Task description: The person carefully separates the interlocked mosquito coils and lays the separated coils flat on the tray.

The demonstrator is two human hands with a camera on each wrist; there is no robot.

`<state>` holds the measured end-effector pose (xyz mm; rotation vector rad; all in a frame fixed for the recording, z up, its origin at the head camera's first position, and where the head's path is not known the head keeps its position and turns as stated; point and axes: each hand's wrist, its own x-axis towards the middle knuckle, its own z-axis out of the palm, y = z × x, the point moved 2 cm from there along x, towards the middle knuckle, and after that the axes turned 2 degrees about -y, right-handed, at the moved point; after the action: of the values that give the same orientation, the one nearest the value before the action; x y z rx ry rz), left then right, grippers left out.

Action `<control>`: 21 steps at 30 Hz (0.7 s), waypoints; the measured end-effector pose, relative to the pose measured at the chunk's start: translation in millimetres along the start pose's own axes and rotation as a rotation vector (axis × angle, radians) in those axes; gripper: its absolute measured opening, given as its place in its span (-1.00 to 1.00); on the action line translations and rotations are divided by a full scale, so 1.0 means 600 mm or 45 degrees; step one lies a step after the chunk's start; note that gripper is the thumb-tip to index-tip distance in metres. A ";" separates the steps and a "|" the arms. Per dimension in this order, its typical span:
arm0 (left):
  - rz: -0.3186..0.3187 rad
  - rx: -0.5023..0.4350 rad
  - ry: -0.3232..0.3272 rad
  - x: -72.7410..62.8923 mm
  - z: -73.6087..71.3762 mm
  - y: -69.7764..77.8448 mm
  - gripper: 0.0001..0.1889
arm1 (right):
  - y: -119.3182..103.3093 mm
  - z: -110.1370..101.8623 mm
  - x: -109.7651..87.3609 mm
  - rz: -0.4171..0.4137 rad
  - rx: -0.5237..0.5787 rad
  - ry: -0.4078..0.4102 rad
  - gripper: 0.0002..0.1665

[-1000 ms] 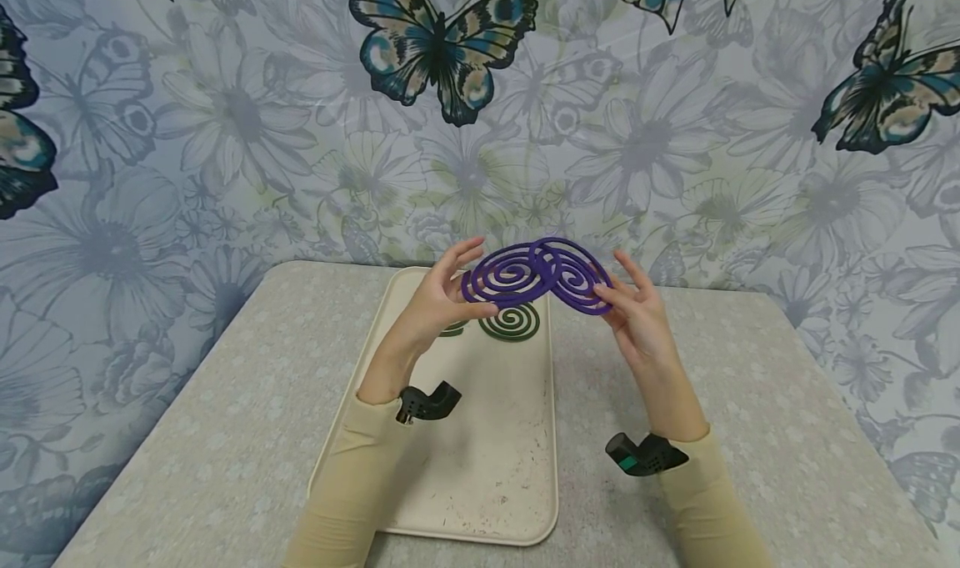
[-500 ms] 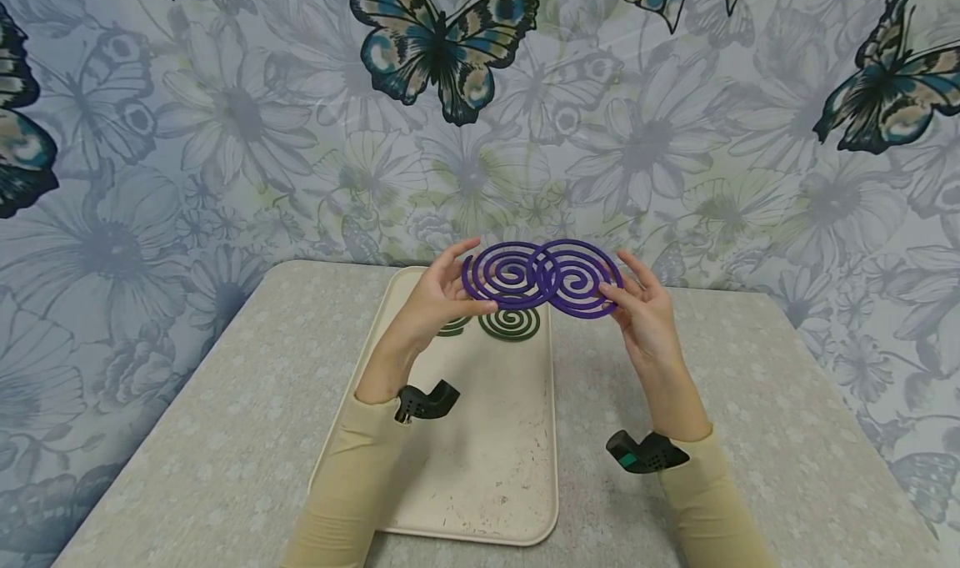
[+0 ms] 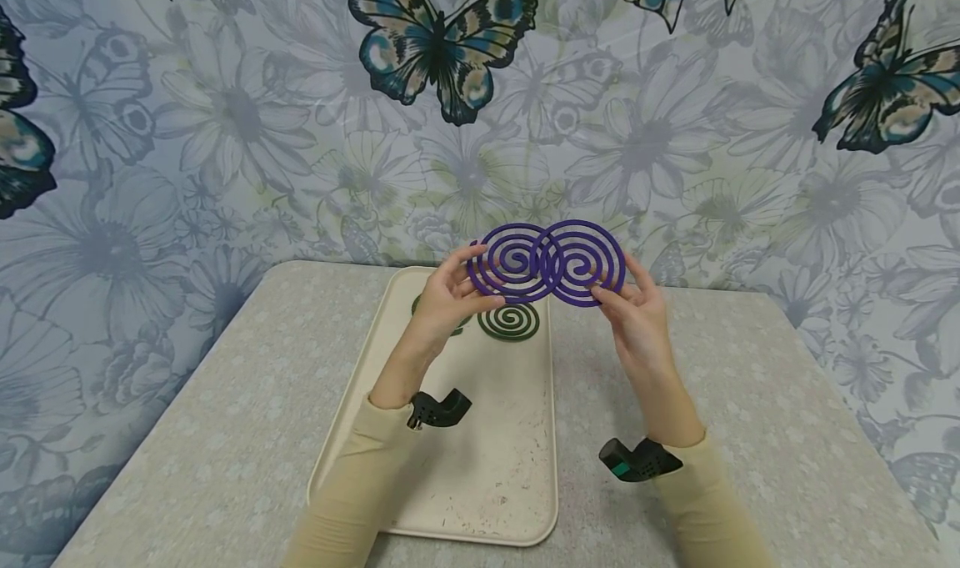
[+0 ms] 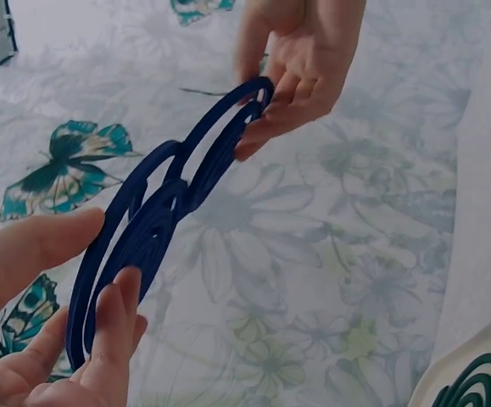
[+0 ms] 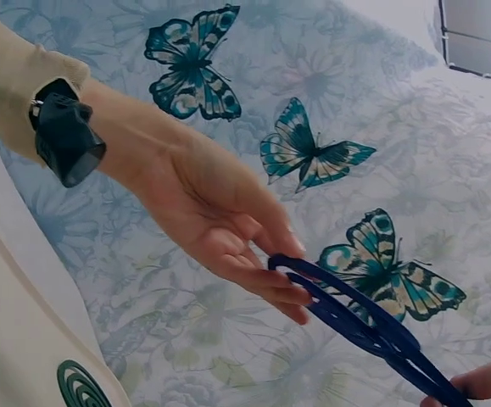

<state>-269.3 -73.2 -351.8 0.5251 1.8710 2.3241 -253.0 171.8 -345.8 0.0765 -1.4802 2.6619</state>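
Note:
Two purple spirals, which look like mosquito coils, overlap side by side in mid-air above the tray's far end. In the head view my left hand (image 3: 444, 297) pinches the outer edge of the left purple mosquito coil (image 3: 516, 261) between thumb and fingers. My right hand (image 3: 637, 322) grips the right purple mosquito coil (image 3: 579, 268) by its outer edge, thumb in front. From the left wrist view, the pair (image 4: 135, 229) appears nearly edge-on, linked where they cross. On the tray lies a green mosquito coil (image 3: 510, 322); another green coil (image 3: 461, 327) is mostly hidden behind my left hand.
A cream tray (image 3: 480, 468) with dark specks near its front lies on the grey patterned table (image 3: 225, 434). Behind the table stands a wall (image 3: 637, 176) printed with flowers and butterflies. Black wrist cameras (image 3: 442, 408) sit on both wrists.
The purple coils have been raised slightly and turned to face the head camera more squarely; the right one was steeply tilted a second ago. My left hand has shifted slightly right.

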 end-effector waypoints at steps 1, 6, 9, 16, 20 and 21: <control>0.001 -0.006 0.015 0.000 0.002 -0.001 -0.26 | 0.003 0.002 -0.001 -0.004 -0.016 -0.001 -0.13; 0.036 0.002 0.079 -0.001 0.007 -0.002 -0.31 | 0.013 0.009 -0.004 -0.040 -0.094 -0.029 -0.09; 0.051 0.012 0.121 0.001 0.006 -0.003 -0.33 | 0.015 0.010 -0.004 -0.061 -0.102 -0.045 -0.08; 0.070 -0.011 0.263 0.003 0.003 -0.005 -0.47 | 0.017 0.009 -0.004 -0.067 -0.086 -0.112 -0.05; 0.089 -0.049 0.298 0.003 -0.001 -0.004 -0.50 | 0.016 0.010 -0.005 -0.058 -0.096 -0.150 -0.03; 0.091 -0.054 0.300 0.003 -0.002 -0.004 -0.49 | 0.016 0.010 -0.006 -0.052 -0.100 -0.159 -0.03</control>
<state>-271.5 -73.5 -353.8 0.3309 1.9230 2.5654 -250.6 161.5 -350.8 0.2680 -1.5991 2.6071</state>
